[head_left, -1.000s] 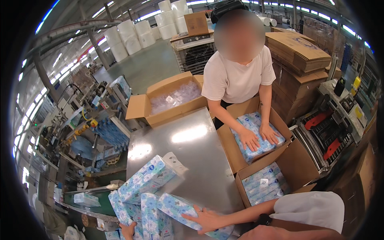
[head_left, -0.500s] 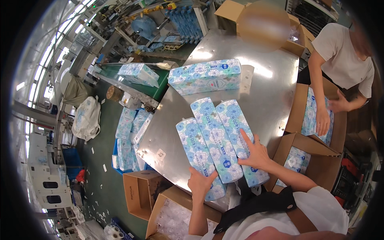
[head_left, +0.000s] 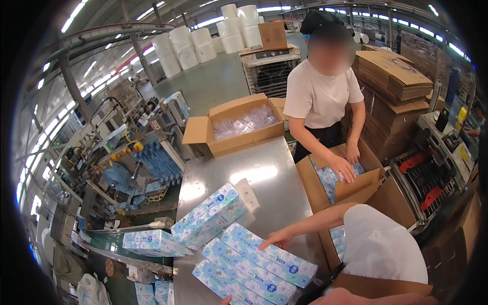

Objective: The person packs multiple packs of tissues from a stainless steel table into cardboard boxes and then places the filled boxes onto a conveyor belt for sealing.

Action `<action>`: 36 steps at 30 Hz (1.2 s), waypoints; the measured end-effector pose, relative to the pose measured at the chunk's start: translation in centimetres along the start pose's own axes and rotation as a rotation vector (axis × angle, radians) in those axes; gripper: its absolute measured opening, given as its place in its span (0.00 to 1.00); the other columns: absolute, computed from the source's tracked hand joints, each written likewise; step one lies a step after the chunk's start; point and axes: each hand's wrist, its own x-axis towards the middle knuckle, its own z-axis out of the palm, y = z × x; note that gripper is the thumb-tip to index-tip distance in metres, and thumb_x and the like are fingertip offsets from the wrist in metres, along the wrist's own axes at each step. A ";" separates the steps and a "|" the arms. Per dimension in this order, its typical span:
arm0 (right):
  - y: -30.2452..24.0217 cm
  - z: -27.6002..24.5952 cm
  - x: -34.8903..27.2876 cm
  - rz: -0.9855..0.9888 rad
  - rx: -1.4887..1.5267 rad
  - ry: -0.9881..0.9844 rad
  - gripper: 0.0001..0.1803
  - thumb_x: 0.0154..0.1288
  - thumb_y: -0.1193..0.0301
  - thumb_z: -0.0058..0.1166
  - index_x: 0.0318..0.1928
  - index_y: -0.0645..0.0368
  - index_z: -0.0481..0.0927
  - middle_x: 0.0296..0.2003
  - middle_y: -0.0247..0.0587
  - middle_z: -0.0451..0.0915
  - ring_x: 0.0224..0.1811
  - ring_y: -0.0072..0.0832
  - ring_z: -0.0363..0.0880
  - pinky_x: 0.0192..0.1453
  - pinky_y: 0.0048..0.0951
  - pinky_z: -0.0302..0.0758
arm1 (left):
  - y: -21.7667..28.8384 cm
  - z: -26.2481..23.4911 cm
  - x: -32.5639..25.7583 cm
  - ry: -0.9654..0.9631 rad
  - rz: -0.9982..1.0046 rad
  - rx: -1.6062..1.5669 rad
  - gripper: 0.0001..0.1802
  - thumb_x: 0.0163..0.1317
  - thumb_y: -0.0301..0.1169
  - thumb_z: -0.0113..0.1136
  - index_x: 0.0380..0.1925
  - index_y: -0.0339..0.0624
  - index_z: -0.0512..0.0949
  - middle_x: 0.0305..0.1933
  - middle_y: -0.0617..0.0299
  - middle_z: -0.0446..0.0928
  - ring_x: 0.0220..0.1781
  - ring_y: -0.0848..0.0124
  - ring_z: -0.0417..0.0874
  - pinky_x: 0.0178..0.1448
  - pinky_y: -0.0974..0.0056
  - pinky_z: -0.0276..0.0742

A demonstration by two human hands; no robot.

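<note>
Three soft tissue packs [head_left: 254, 264] with blue and green flower print lie side by side at the near edge of the metal table. My right hand [head_left: 278, 239] grips the far pack of the three, with a finger lying over its top edge; its other fingers are partly hidden. Only a fingertip or so of my left hand [head_left: 226, 300] shows at the lower edge, against the nearest pack. Just beyond the three, another tissue pack [head_left: 211, 213] rests on the table. One more pack [head_left: 152, 243] lies on the green conveyor at the left.
A co-worker [head_left: 325, 96] across the table's right side has both hands in a carton [head_left: 373, 175] of packs. At the far end stands an open carton [head_left: 239, 145] of clear plastic pieces. Stacked flat cardboard [head_left: 394, 71] and machinery [head_left: 142, 157] flank the table [head_left: 254, 175].
My view has swung up and toward the right, so the far hall now shows. My left hand has mostly left the picture. The co-worker's hands have come together over the packs.
</note>
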 end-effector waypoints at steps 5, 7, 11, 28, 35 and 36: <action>-1.6 1.8 -2.0 -0.079 -0.297 0.001 0.44 0.45 0.45 0.62 0.58 0.61 0.66 0.46 0.48 0.75 0.46 0.37 0.76 0.49 0.43 0.73 | 3.0 3.5 -3.1 -0.091 0.261 0.176 0.37 0.52 0.40 0.55 0.60 0.36 0.57 0.59 0.57 0.64 0.60 0.63 0.63 0.62 0.58 0.59; -2.4 3.8 -5.3 -0.355 -0.448 0.085 0.44 0.49 0.49 0.61 0.60 0.63 0.62 0.49 0.47 0.73 0.49 0.35 0.74 0.53 0.40 0.71 | 2.8 8.6 -6.6 -0.011 0.451 0.155 0.38 0.44 0.29 0.62 0.57 0.36 0.59 0.53 0.56 0.69 0.54 0.63 0.70 0.54 0.59 0.69; -3.6 3.9 -14.7 -0.709 -0.570 0.140 0.45 0.42 0.61 0.70 0.60 0.61 0.61 0.52 0.42 0.71 0.54 0.30 0.68 0.58 0.30 0.65 | 5.0 20.0 -12.1 0.099 0.657 0.445 0.40 0.34 0.16 0.66 0.54 0.36 0.64 0.49 0.57 0.71 0.50 0.66 0.73 0.52 0.62 0.73; 5.1 2.9 -44.9 -1.213 -0.860 0.321 0.53 0.51 0.34 0.41 0.65 0.63 0.52 0.57 0.48 0.66 0.59 0.33 0.64 0.60 0.31 0.61 | -19.8 34.2 -4.9 0.169 0.316 0.528 0.40 0.45 0.35 0.69 0.58 0.39 0.60 0.56 0.57 0.65 0.57 0.65 0.65 0.57 0.63 0.66; 13.1 -6.8 -34.1 -0.201 -1.206 0.781 0.38 0.60 0.43 0.43 0.56 0.65 0.67 0.46 0.60 0.74 0.48 0.46 0.73 0.51 0.32 0.69 | -23.1 45.5 -5.1 -0.315 -0.428 -0.561 0.33 0.66 0.39 0.44 0.62 0.31 0.45 0.62 0.44 0.58 0.64 0.51 0.61 0.66 0.58 0.62; 14.5 -7.7 -33.2 -0.365 -1.152 0.881 0.38 0.57 0.43 0.46 0.56 0.65 0.68 0.43 0.61 0.74 0.45 0.47 0.75 0.48 0.34 0.70 | -22.3 46.7 -5.9 -0.254 -0.385 -0.391 0.32 0.66 0.40 0.44 0.60 0.28 0.49 0.61 0.42 0.60 0.63 0.53 0.63 0.66 0.60 0.61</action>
